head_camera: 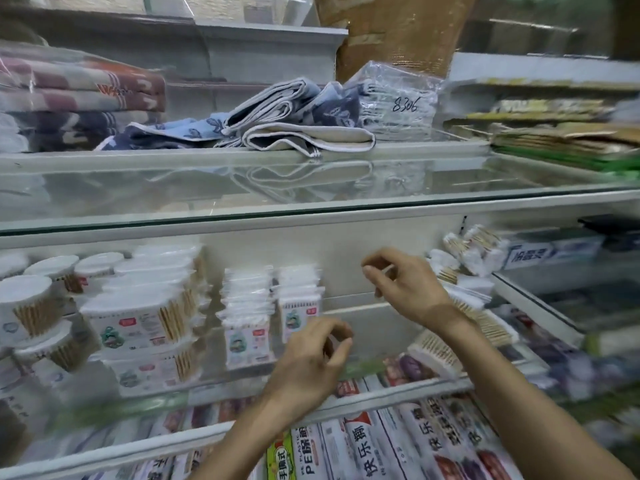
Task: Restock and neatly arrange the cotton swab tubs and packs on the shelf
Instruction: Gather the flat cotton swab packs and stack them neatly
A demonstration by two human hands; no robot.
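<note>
Hands: my left hand (311, 358) is low in the middle, right in front of the flat packs, with the fingers curled in toward the thumb. It's too blurry for me to tell if anything's in there. My right hand (398, 282) is higher up and off to the right, thumb and forefinger pinching a thin white stick (388, 270), the rest of the fingers loosely bent.
Round tubs: these (26, 303) are bunched at the far left of the shelf (415, 388), some sitting on top of others.
Rectangular tubs: these (138, 317) are stacked just right of the round ones, labels facing me.
Flat packs: there are two upright rows (247, 306) side by side in the middle, just beside the rectangular tubs.
Loose bundles: these (474, 247) are heaped at the right end behind my right wrist, lying at all angles, and a few more (436, 351) lie nearer the front edge.
Shelf above: the glass shelf (311, 209) has folded towels (294, 116) on it, plus a clear bag (398, 98) marked 8306 just to their right.
Shelf below: printed boxes (367, 445) lie flat in a row under my forearms.
</note>
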